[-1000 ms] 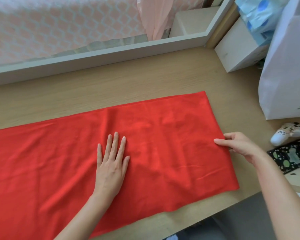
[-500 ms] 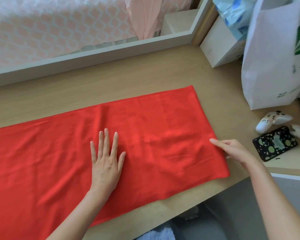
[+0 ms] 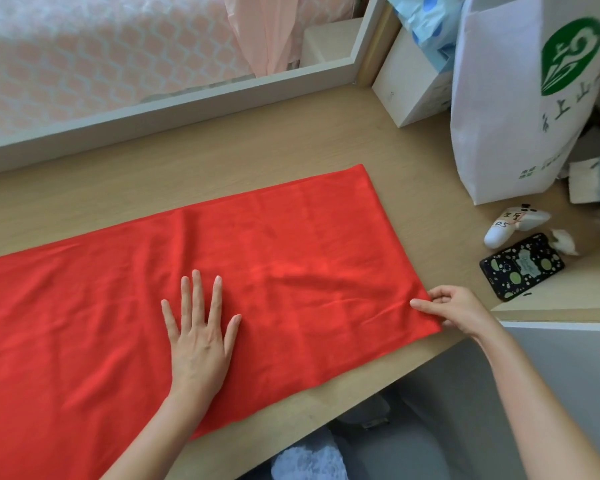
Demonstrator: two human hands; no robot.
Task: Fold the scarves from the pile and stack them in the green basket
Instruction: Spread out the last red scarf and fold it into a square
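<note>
Fingers (image 3: 421, 304) of right hand (image 3: 459, 311) — at scarf (image 3: 291, 258) edge

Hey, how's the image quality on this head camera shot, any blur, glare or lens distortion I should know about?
Head view: soft, even daylight, no glare; the flat red fabric scarf is oversaturated, its creases faint; the wide lens makes the white window frame and white paper bag lean outward; the left hand and right hand look sharp.
</note>
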